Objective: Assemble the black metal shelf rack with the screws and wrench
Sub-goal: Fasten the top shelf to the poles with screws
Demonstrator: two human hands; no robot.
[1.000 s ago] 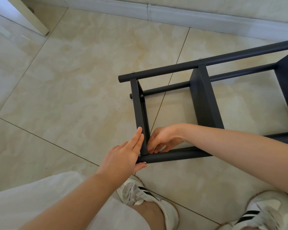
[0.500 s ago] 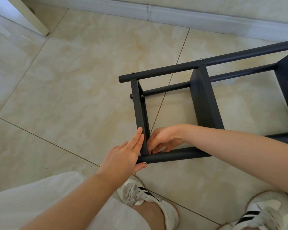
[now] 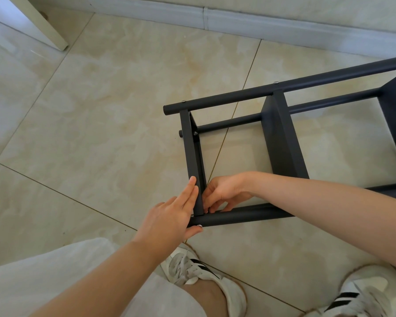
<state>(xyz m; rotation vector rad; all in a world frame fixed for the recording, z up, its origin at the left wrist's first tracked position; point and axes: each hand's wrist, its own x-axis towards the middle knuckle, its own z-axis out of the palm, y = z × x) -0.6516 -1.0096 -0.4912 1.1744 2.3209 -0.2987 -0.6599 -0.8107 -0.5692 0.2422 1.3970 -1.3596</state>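
Your left hand [image 3: 169, 216] lies flat against the end bar [image 3: 189, 145] of the black rack [image 3: 281, 143], your right hand [image 3: 224, 193] curled into its near corner.

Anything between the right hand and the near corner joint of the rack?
Nothing visible. The right hand is at the corner joint, inside the rack, where the end bar meets the near tube. The left hand lies flat on the bar's outer side, out of the way. What the right fingertips work on is hidden.
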